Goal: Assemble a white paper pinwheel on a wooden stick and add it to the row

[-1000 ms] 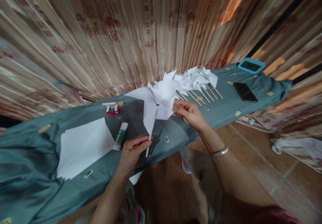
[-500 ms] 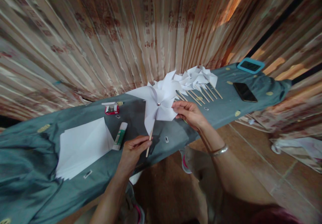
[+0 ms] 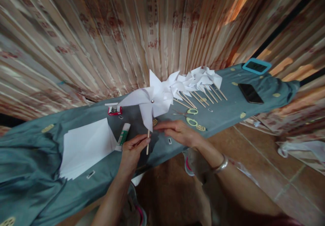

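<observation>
A white paper pinwheel (image 3: 158, 105) with a silver pin at its centre stands tilted above the table, its thin wooden stick (image 3: 147, 149) pinched between the thumb and fingers of my left hand (image 3: 132, 149). Just right of the stick is my right hand (image 3: 180, 132), fingers stretched out toward the lower blade and holding nothing; whether a fingertip touches the paper I cannot tell. Behind the held pinwheel, several finished white pinwheels (image 3: 199, 78) lie in an overlapping row, sticks toward me. Green-handled scissors (image 3: 192, 121) lie beyond my right hand.
On the grey-green cloth (image 3: 83, 112) lie a stack of white paper (image 3: 87, 148), a glue stick (image 3: 123, 136) and a small red box (image 3: 115, 110) of pins. A black phone (image 3: 251, 93) and a blue-framed device (image 3: 257, 66) are at the right end. Curtains (image 3: 162, 33) hang behind.
My right hand has let go of the pinwheel's blade and moved down, uncovering the scissors. The pinwheel has turned and shifted slightly left, still in my left hand.
</observation>
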`<state>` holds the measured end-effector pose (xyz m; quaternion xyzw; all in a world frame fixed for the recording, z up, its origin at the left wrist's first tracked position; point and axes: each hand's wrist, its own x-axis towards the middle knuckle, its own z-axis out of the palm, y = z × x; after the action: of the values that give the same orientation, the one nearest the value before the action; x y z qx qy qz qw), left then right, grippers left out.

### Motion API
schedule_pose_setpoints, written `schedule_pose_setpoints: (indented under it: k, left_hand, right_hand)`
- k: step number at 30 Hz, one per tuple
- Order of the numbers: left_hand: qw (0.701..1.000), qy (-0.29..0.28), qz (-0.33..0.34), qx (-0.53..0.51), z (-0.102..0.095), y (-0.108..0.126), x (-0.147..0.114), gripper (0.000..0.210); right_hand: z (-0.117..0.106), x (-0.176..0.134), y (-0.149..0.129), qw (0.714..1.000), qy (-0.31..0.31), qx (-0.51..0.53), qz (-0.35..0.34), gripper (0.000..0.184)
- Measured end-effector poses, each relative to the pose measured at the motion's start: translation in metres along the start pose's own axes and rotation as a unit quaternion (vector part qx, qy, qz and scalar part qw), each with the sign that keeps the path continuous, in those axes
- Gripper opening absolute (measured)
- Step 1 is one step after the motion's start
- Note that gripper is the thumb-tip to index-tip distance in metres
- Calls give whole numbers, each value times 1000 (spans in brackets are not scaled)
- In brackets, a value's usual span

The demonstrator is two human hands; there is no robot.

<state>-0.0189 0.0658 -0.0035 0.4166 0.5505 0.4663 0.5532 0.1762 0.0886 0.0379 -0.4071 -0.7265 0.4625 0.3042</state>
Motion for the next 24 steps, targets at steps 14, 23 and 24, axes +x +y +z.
schedule_pose_setpoints:
  k: [14, 23, 24]
  left_hand:
    - [998, -46, -13, 33, 0, 2, -5, 23]
    - [999, -42, -20, 23, -2, 4, -5, 22]
    - [999, -41, -15, 25, -2, 4, -4, 22]
  right_hand:
    - [-34, 0, 24, 951, 280, -125, -47, 53]
    - [-25, 0, 19, 978, 163, -122, -43, 48]
    - [-23, 1, 17, 983, 148, -101, -37, 45]
